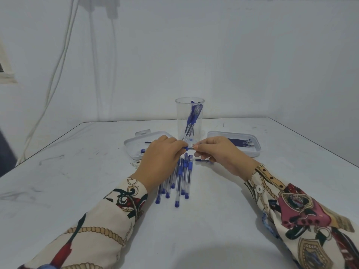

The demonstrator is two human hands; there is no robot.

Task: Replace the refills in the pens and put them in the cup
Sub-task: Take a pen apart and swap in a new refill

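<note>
Head view: left hand (163, 152) grips a pen (186, 148) just before the cup (190, 118); right hand (215, 150) pinches its tip. Risk: the small tip slipping free, rolling off the desk (213, 220).

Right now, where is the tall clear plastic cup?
The tall clear plastic cup stands at centre in the head view, behind both hands, between two white trays.
</note>
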